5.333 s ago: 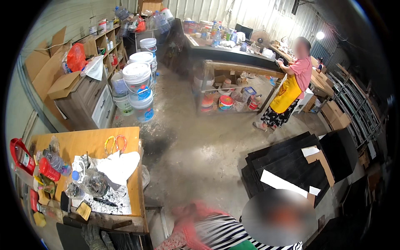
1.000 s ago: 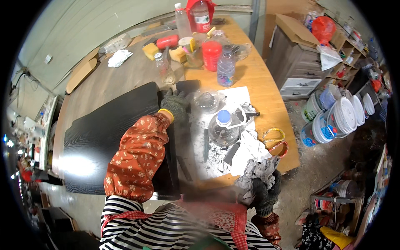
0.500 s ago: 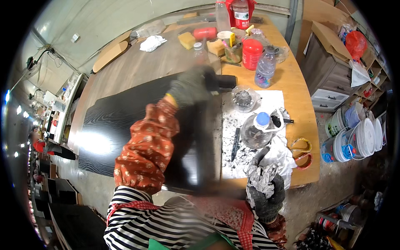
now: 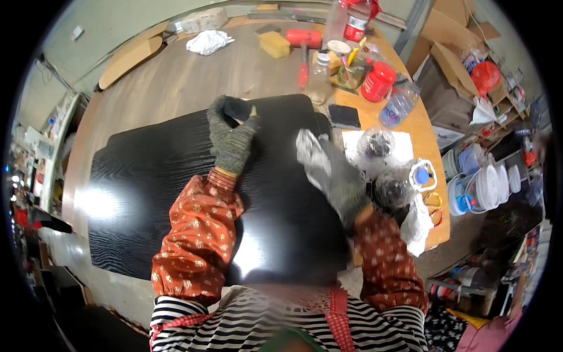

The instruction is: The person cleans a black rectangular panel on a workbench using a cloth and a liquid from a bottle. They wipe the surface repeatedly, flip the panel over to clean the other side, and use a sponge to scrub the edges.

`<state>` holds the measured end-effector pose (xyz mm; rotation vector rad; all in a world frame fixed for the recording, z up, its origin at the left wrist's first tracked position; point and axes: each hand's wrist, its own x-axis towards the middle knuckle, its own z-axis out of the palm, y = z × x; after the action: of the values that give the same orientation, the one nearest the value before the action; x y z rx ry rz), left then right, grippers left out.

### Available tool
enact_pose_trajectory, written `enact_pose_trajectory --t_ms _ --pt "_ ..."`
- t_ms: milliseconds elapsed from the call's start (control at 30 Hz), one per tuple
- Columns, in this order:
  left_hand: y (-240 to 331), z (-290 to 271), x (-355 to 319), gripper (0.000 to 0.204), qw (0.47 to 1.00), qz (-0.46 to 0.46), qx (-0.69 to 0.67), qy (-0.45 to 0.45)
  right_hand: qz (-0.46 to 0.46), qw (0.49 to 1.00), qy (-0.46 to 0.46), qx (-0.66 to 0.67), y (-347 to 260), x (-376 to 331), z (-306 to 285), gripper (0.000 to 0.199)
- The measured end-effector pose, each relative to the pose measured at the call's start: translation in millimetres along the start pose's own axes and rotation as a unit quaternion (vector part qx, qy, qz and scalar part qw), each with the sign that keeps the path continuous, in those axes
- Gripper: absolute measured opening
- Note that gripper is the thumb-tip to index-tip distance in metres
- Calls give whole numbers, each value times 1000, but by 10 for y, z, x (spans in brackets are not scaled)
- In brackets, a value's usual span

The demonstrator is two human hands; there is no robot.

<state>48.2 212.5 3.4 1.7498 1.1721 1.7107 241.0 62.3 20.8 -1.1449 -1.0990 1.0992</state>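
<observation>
- A wooden table [image 4: 146, 79], brown on the left and yellower on the right, stands against a pale wall [image 4: 132, 35].
- At least two black wood-grain panels [image 4: 146, 182] lie overlapped at its near side, under both gloved hands.
- The left hand [image 4: 231, 138] pinches one dark pad [image 4: 237, 108] between thumb and fingers, over the panels.
- The right hand [image 4: 343, 179] grips one crumpled greyish cloth [image 4: 314, 155] near their right edge.
- One clear jug [image 4: 393, 188] with a blue cap shows dark matter inside; beside it, one clear plastic vessel [image 4: 377, 142] holds dark stuff.
- One cup [image 4: 350, 76] holds upright sticks, one of them yellow.
- One red tub [image 4: 378, 81] hides its contents; one labelled clear bottle [image 4: 400, 107] leans just beside it.
- On the floor at right stand at least three pails [image 4: 469, 190], contents unseen.
</observation>
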Motion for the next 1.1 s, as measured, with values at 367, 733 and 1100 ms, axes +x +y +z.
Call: enact_pose_trajectory --t_ms 367,733,1100 --pt "-113 3 6 77 997 -49 -59 -19 -114 850 -22 -513 402 2053 -123 54" --pt "-92 421 120 67 989 -85 -110 -50 -228 852 172 -438 535 1770 -360 35" --pt "-184 507 141 72 995 80 -3 -64 -196 810 30 -551 37 -330 -458 51"
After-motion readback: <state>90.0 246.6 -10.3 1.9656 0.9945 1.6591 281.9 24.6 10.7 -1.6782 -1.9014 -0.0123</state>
